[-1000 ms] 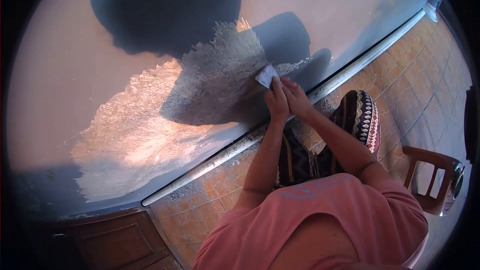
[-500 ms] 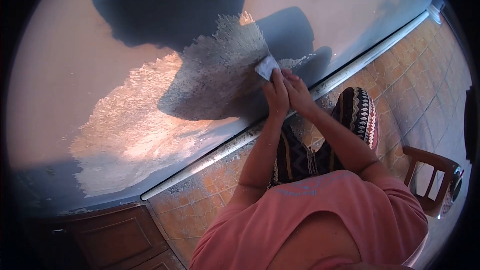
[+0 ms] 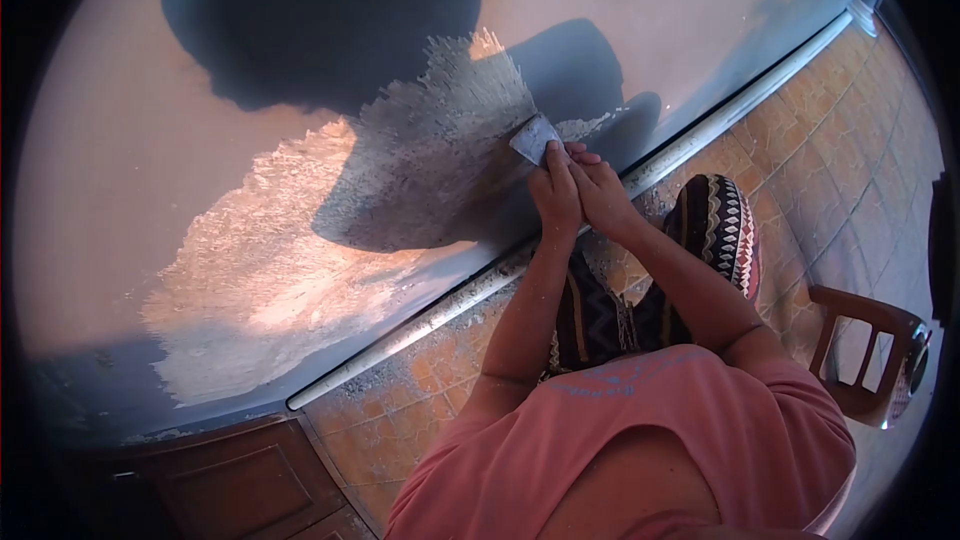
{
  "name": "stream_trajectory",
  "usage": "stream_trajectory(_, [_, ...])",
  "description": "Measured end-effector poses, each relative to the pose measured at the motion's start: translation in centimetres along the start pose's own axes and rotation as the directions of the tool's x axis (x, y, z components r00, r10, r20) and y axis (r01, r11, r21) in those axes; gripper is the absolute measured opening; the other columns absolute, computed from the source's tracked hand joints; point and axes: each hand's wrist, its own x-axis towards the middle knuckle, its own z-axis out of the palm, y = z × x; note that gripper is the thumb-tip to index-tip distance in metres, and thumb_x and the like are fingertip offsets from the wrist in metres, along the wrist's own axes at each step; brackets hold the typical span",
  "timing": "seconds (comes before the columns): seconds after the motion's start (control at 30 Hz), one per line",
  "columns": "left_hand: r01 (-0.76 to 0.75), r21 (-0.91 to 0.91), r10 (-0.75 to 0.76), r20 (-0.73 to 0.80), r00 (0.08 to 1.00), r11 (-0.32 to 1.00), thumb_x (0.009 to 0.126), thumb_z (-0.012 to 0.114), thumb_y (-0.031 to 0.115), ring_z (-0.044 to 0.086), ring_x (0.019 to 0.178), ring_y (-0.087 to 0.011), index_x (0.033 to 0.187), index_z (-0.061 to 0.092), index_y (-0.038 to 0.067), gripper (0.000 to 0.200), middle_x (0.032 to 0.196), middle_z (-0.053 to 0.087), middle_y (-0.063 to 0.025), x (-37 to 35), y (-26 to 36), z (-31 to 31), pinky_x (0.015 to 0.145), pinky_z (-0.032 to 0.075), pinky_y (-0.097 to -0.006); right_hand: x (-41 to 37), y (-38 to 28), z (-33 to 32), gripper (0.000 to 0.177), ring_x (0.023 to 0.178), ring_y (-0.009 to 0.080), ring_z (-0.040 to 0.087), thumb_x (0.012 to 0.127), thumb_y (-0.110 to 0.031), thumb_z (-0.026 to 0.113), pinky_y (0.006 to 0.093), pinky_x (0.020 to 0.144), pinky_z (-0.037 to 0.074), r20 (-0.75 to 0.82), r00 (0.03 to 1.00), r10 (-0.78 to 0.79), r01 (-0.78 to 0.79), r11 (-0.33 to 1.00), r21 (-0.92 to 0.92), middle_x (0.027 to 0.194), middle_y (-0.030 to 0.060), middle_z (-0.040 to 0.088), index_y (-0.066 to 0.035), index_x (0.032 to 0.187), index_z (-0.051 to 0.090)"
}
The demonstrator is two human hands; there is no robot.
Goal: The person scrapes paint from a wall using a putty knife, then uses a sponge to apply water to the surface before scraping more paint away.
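Observation:
A scraper with a wide, pale-smeared blade (image 3: 535,139) rests at the edge of the rough stripped patch (image 3: 440,150) on the painted wall (image 3: 120,160). My left hand (image 3: 556,190) is closed on it, with a finger lying along the blade. Against it, my right hand (image 3: 604,198) wraps round the handle end from the right, its fingertips showing beyond. The handle itself is hidden by both hands. Around the patch the paint is smooth, and my shadow falls over part of it.
A light baseboard (image 3: 430,325) runs along the wall's foot, with paint chips on the tiled floor (image 3: 440,370) beside it. A brown wooden chair (image 3: 850,303) stands at the right. At lower left is a panelled wooden door or cabinet (image 3: 235,485).
The scraper blade has tilted slightly and now shows more of its face. Both hands keep their hold in nearly the same place. The view has shifted a little.

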Motion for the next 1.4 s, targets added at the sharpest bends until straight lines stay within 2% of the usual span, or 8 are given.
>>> stream_trajectory(0.27, [-0.133, 0.092, 0.131, 0.030, 0.991, 0.987, 0.102, 0.036, 0.028, 0.064, 0.067, -0.0187, 0.086, 0.060, -0.006, 0.045, 0.072, 0.067, -0.0131, 1.2, 1.8, -0.1, 0.066, 0.051, -0.0300, 1.5, -0.7, 1.0, 0.039, 0.081, 0.0276, 0.068, 0.096, -0.028, 0.044, 0.0378, 0.075, 0.050, -0.083, 0.964, -0.254, 0.257, 0.966, 0.024, 0.081, 0.0213, 0.066, 0.004, 0.097, 0.065])
stream_trajectory(0.37, [-0.151, 0.135, 0.149, 0.020, 0.989, 0.979, 0.102, 0.036, 0.028, 0.064, 0.068, -0.0186, 0.086, 0.060, -0.006, 0.045, 0.072, 0.067, -0.0121, 0.6, 1.8, 0.0, 0.067, 0.050, -0.0299, 1.6, -0.8, -0.4, 0.038, 0.090, 0.0263, 0.067, 0.097, -0.029, 0.044, 0.0359, 0.081, 0.048, 0.081, 0.997, -0.001, -0.001, 1.000, 0.016, 0.089, 0.0210, 0.066, 0.004, 0.101, 0.064])
stream_trajectory(0.5, [-0.096, 0.074, 0.098, -0.015, 0.995, 0.993, 0.102, 0.036, 0.027, 0.064, 0.069, -0.0182, 0.085, 0.061, -0.005, 0.044, 0.072, 0.067, -0.0108, 0.5, 0.2, -0.4, 0.068, 0.050, -0.0300, 0.6, -1.2, 0.7, 0.039, 0.095, 0.0243, 0.065, 0.097, -0.029, 0.044, 0.0349, 0.084, 0.047, -0.030, 0.993, -0.113, 0.114, 0.992, 0.059, 0.093, 0.0203, 0.066, 0.004, 0.102, 0.064])
stream_trajectory(0.57, [-0.203, 0.100, 0.202, 0.012, 0.979, 0.974, 0.102, 0.036, 0.027, 0.064, 0.069, -0.0180, 0.085, 0.062, -0.005, 0.044, 0.072, 0.068, -0.0109, 1.5, 3.7, 0.7, 0.068, 0.050, -0.0298, 1.2, -4.0, 0.5, 0.039, 0.095, 0.0237, 0.066, 0.097, -0.029, 0.044, 0.0348, 0.084, 0.047, -0.056, 0.977, -0.206, 0.210, 0.975, 0.068, 0.092, 0.0198, 0.066, 0.003, 0.103, 0.064])
stream_trajectory(0.67, [-0.219, 0.148, 0.218, 0.024, 0.976, 0.964, 0.102, 0.036, 0.027, 0.065, 0.069, -0.0180, 0.085, 0.062, -0.005, 0.044, 0.072, 0.068, -0.0112, 1.2, 4.4, 1.2, 0.067, 0.050, -0.0296, 1.9, -5.0, -0.7, 0.039, 0.090, 0.0277, 0.067, 0.097, -0.030, 0.044, 0.0365, 0.081, 0.048, 0.064, 0.997, -0.053, 0.041, 0.985, 0.168, 0.089, 0.0191, 0.067, 0.002, 0.103, 0.065])
stream_trajectory(0.77, [-0.182, 0.099, 0.183, -0.004, 0.983, 0.978, 0.101, 0.036, 0.027, 0.065, 0.068, -0.0190, 0.086, 0.062, -0.006, 0.045, 0.072, 0.067, -0.0127, 0.6, 1.8, 1.2, 0.066, 0.051, -0.0297, 1.4, 0.6, 0.1, 0.039, 0.085, 0.0326, 0.067, 0.097, -0.031, 0.045, 0.0386, 0.077, 0.049, -0.113, 0.966, -0.234, 0.235, 0.972, -0.003, 0.085, 0.0197, 0.067, 0.002, 0.101, 0.065])
stream_trajectory(0.87, [-0.034, 0.006, 0.034, -0.005, 0.999, 0.999, 0.101, 0.035, 0.027, 0.065, 0.068, -0.0206, 0.087, 0.060, -0.006, 0.044, 0.073, 0.067, -0.0140, 0.4, 0.4, 0.5, 0.066, 0.052, -0.0311, 0.9, -0.3, -0.3, 0.039, 0.083, 0.0361, 0.067, 0.096, -0.032, 0.045, 0.0402, 0.074, 0.050, -0.012, 0.999, -0.031, 0.031, 1.000, 0.003, 0.082, 0.0209, 0.067, 0.001, 0.099, 0.066])
stream_trajectory(1.4, [-0.196, 0.092, 0.195, 0.021, 0.981, 0.976, 0.102, 0.034, 0.026, 0.065, 0.066, -0.0187, 0.086, 0.061, -0.006, 0.045, 0.073, 0.067, -0.0141, 0.7, 3.4, 1.5, 0.064, 0.051, -0.0300, 1.6, -1.6, 0.3, 0.040, 0.077, 0.0287, 0.067, 0.097, -0.030, 0.045, 0.0373, 0.071, 0.049, -0.083, 0.977, -0.197, 0.203, 0.977, 0.061, 0.077, 0.0180, 0.067, 0.004, 0.097, 0.065])
